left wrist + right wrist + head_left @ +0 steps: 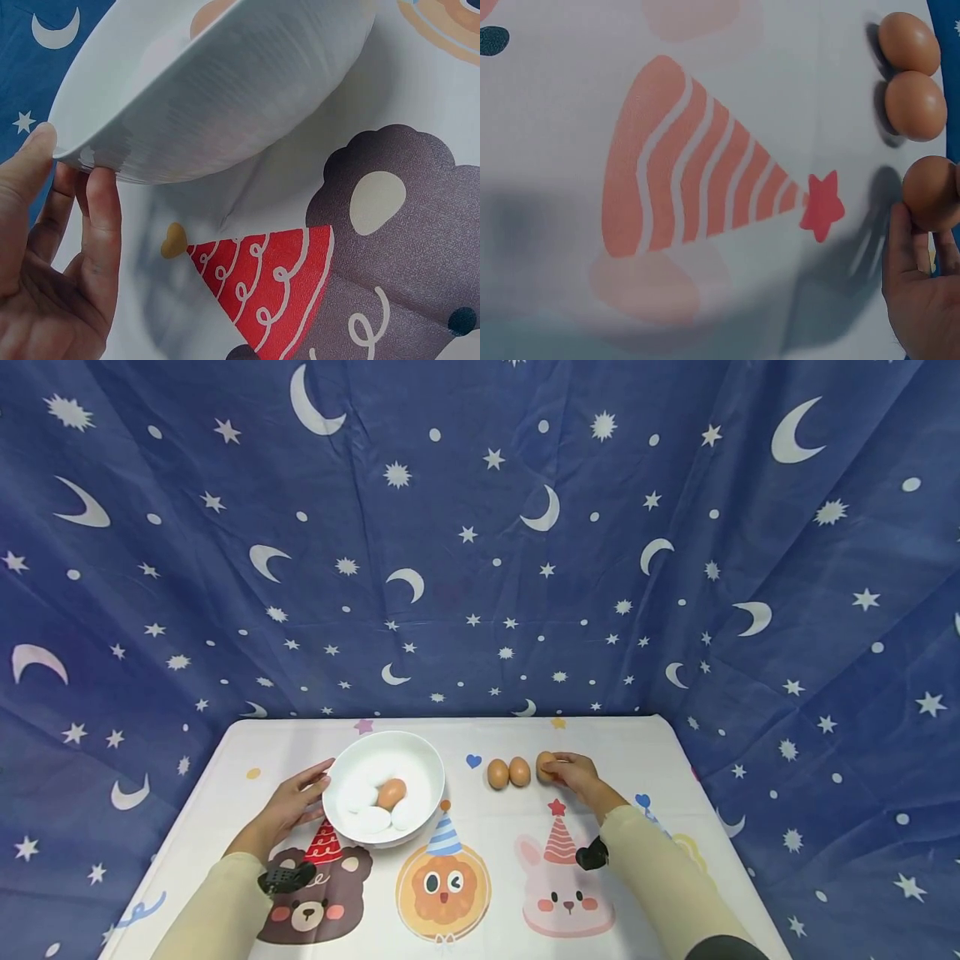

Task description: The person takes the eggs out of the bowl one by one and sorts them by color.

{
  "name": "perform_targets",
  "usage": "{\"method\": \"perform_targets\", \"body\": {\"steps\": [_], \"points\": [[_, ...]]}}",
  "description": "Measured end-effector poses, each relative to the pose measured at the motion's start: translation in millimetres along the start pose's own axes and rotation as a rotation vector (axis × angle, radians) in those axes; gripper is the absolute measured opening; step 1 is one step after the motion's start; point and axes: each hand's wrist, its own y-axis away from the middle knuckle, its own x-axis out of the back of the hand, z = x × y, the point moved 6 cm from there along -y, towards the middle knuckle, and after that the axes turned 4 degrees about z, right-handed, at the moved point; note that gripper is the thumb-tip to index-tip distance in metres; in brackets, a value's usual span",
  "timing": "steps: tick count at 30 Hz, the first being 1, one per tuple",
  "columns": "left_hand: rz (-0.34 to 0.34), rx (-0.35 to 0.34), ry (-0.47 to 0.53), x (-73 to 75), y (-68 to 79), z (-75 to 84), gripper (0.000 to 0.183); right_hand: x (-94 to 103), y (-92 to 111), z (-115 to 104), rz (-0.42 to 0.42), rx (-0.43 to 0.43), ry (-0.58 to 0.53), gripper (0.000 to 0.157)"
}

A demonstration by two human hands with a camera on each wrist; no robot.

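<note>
A white bowl [424, 756] stands at the left of the table with several white eggs [372, 819] and one brown egg [392, 793] inside. My left hand [288, 806] grips the bowl's left rim, thumb on the edge and fingers beneath it in the left wrist view. Over at the right, my right hand [576, 774] holds a brown egg [931, 193] between thumb and fingers. Two more brown eggs [497, 774] lie side by side on the tabletop, just left of the held one. The right thumb is mostly cut off in the right wrist view.
The white tablecloth [465, 818] carries printed animals and party hats. A dark blue curtain [480, 527] with moons and stars hangs behind the table's back edge and down both sides.
</note>
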Motion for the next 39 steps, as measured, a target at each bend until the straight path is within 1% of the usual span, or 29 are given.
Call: {"method": "perform_targets", "body": {"steps": [4,7,9,12,15,18,24,31,35,39], "points": [[0.003,0.004,0.003,-0.2,0.3,-0.6,0.061,-3.6,-0.7,4.5,-0.01,0.01,0.013,0.054],[-0.003,-0.003,0.001,-1.0,0.6,-0.7,0.063,-4.7,-1.9,5.8,-0.01,0.027,0.016,0.058],[0.002,0.003,0.003,-1.1,0.3,-0.7,0.063,-5.2,-2.6,6.0,0.002,0.032,0.016,0.059],[-0.002,0.002,-0.002,-1.9,0.7,-0.7,0.063,-5.6,-2.1,6.0,0.035,0.037,0.021,0.057],[-0.002,0.001,-0.005,-2.2,0.9,-0.4,0.062,-6.7,0.3,4.7,0.067,0.036,0.061,0.053],[-0.001,-0.002,0.0,-2.3,1.2,0.2,0.061,-7.8,0.1,5.1,0.076,0.035,0.086,0.052],[0.001,-0.012,-0.006,-2.5,3.2,1.8,0.061,-10.3,-4.0,6.9,0.077,0.022,0.076,0.054],[0.002,-0.02,0.009,-2.1,2.5,1.2,0.061,-12.0,-8.8,9.0,0.081,0.012,0.075,0.056],[0.008,-0.007,0.005,-1.6,1.3,0.2,0.061,-10.8,-6.7,7.2,0.09,0.005,0.096,0.058],[0.011,0.008,0.004,-1.7,1.0,-0.1,0.062,-6.7,-4.5,3.4,0.111,0.014,0.142,0.056]]}}
